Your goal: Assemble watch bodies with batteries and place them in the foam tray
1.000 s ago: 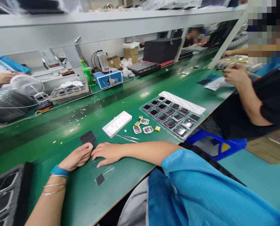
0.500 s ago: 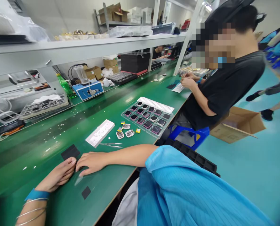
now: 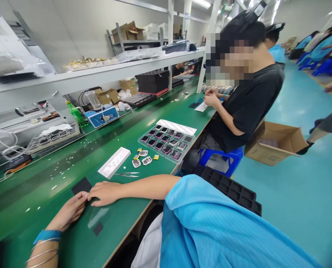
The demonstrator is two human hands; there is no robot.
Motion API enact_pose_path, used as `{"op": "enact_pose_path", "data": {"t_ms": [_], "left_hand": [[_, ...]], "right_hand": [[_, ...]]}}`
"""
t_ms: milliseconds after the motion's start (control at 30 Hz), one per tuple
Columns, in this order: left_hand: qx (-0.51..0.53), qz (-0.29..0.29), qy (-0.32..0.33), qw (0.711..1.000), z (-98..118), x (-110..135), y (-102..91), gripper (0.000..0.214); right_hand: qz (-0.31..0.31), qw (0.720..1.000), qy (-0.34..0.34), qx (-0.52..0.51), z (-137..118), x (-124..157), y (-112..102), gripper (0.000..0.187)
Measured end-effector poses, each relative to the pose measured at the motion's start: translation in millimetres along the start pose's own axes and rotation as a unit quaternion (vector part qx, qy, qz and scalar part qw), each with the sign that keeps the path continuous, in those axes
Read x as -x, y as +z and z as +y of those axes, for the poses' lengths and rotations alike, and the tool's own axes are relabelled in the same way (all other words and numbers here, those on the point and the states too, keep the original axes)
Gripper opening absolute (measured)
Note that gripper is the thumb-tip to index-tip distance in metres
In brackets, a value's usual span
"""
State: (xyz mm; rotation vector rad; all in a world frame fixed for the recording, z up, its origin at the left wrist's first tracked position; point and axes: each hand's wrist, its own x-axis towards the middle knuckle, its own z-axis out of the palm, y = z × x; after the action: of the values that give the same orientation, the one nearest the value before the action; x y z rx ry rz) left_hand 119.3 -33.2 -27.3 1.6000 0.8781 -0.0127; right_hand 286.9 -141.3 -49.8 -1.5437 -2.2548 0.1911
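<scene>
My left hand, with a blue wristband and silver bangles, is closed in a pinch. My right hand lies low over the bench with its fingers curled, their tips meeting the left fingertips. Whatever is between the fingers is too small or hidden to name. Just behind the hands is a dark square sheet. In front of them a clear film strip rests on the green bench top, beside a small dark square piece. Tweezers lie beyond my right forearm.
A white box lid holds small bits. Several watch-like housings with yellow tabs lie beside a clear tray of dark square screens. A co-worker in black sits further right. A blue device stands at the back.
The view has shifted slightly. The clear film, earlier by my right thumb, now lies apart from the hand and shows more fully. My fingertips have come together.
</scene>
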Motion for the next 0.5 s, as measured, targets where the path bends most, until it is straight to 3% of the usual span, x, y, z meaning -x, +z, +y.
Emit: {"op": "enact_pose_path", "data": {"t_ms": [267,500], "left_hand": [[0.005,0.079,0.025,0.997,5,17,18.8,0.067],[-0.024,0.089,0.033,0.995,0,16,20.0,0.074]], "right_hand": [[0.042,0.999,0.022,0.015,-9,3,-8,0.014],[0.032,0.997,0.062,-0.032,-9,5,-15,0.003]]}}
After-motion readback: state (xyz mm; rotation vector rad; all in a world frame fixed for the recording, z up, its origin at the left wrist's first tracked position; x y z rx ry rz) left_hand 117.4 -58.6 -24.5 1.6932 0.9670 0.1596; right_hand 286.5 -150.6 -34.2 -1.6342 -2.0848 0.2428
